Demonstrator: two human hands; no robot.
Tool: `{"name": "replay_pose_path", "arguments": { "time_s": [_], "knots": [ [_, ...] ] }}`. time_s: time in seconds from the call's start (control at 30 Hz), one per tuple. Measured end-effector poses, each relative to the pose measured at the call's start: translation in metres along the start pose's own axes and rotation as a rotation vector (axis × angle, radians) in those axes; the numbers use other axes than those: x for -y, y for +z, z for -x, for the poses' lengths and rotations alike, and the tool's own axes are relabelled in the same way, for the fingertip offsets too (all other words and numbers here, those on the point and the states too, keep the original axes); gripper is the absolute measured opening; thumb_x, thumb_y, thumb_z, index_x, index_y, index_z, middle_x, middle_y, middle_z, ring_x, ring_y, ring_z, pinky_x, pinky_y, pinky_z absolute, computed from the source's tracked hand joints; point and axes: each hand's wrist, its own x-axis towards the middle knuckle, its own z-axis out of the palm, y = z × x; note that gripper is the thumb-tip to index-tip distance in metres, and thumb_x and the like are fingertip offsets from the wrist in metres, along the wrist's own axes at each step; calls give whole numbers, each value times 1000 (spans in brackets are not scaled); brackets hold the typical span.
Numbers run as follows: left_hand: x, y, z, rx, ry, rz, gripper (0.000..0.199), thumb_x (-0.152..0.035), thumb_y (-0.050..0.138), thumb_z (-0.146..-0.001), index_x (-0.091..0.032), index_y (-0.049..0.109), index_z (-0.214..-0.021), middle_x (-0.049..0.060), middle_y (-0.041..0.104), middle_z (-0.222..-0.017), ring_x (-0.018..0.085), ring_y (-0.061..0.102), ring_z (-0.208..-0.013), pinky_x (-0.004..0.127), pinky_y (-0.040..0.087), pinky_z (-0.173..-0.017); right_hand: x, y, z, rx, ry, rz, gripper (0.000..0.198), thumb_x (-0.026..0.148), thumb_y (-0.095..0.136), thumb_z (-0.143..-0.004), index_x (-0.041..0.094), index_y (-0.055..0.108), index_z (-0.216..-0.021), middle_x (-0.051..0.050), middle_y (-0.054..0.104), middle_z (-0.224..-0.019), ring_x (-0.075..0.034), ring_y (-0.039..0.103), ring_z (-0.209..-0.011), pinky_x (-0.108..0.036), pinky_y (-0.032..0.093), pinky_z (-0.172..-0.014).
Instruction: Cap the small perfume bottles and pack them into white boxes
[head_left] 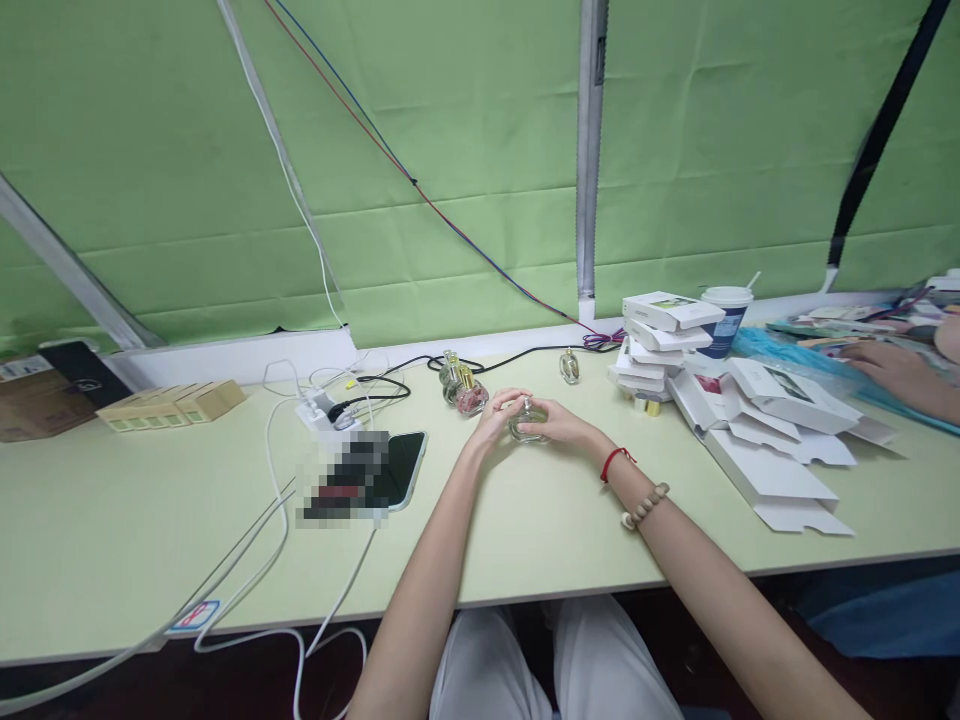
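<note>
Both hands are at a small round clear-glass perfume bottle (527, 430) on the tabletop in front of me. My left hand (501, 414) has its fingers closed at the bottle's top from the left. My right hand (559, 422), with a red cord and a beaded bracelet on the wrist, wraps round the bottle's right side. The fingers partly hide the bottle's neck and top. Just beyond my left hand stands a group of similar perfume bottles (472, 398), one with pinkish contents. Another perfume bottle (569, 366) stands apart, farther back.
White boxes (664, 340) are stacked at the right, beside opened flat cartons (765, 460) and a paper cup (726, 325). A co-worker's hand (892, 370) rests at far right. A phone (401, 470), power strip (324, 415), cables and small tan boxes (176, 405) lie left.
</note>
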Motion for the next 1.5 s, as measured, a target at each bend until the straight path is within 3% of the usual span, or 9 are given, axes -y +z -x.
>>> {"name": "replay_pose_path", "arguments": {
  "time_s": [0.2,0.4,0.53,0.7,0.83,0.93,1.03,1.17,1.5],
  "knots": [
    [0,0,1,3,-27,25,26,-38,72,-64,-18,72,-80,8,60,-100,22,53,-101,30,37,-89,3,2,2,-19,27,5,49,31,66,-71,13,55,-116,-11,59,-115,-21,55,-101,-36,43,-89],
    [-2,3,1,-29,-98,118,20,-29,74,-62,-16,71,-77,9,64,-96,21,56,-97,30,38,-87,7,4,5,-60,79,-9,64,37,71,-68,19,50,-125,-10,54,-125,-22,52,-110,-36,43,-93],
    [-5,5,1,-57,-124,119,18,-26,72,-62,-16,72,-77,9,65,-96,22,56,-98,30,38,-87,3,-3,2,-135,100,101,74,43,74,-64,18,47,-128,-12,47,-131,-24,47,-117,-36,40,-97],
    [-5,6,1,-58,-109,89,17,-29,71,-64,-18,72,-76,9,64,-98,22,55,-97,31,38,-84,2,-18,1,-393,137,276,50,52,33,-89,20,55,-120,-9,48,-126,-19,41,-121,-37,28,-105],
    [-6,7,0,-51,-125,95,17,-31,71,-62,-18,71,-74,9,64,-95,21,55,-90,33,38,-81,4,-25,9,-644,384,745,37,39,53,-81,19,62,-110,-12,46,-124,-26,36,-122,-44,21,-105],
    [-7,9,0,-60,-131,102,17,-31,71,-61,-18,71,-73,9,64,-92,21,55,-88,33,37,-79,3,-26,16,-716,636,990,43,30,61,-73,15,59,-113,-18,43,-126,-33,29,-127,-49,15,-104],
    [-6,9,1,-69,-127,100,16,-31,70,-61,-19,71,-72,8,64,-91,21,55,-89,32,37,-79,1,-27,19,-708,819,1092,50,31,63,-71,11,56,-117,-24,35,-133,-39,17,-132,-58,8,-102],
    [-2,9,0,-75,-144,113,18,-30,69,-61,-19,71,-75,7,64,-95,20,55,-89,31,37,-76,0,-27,18,-633,950,1108,58,30,62,-69,7,51,-121,-30,26,-140,-44,7,-134,-66,3,-98],
    [-2,8,1,-73,-164,97,26,-36,65,-67,-21,72,-88,7,62,-111,23,51,-103,31,37,-77,0,-22,16,-554,968,1058,56,34,58,-74,8,49,-123,-28,34,-134,-42,18,-132,-63,9,-100]
  ]
}}
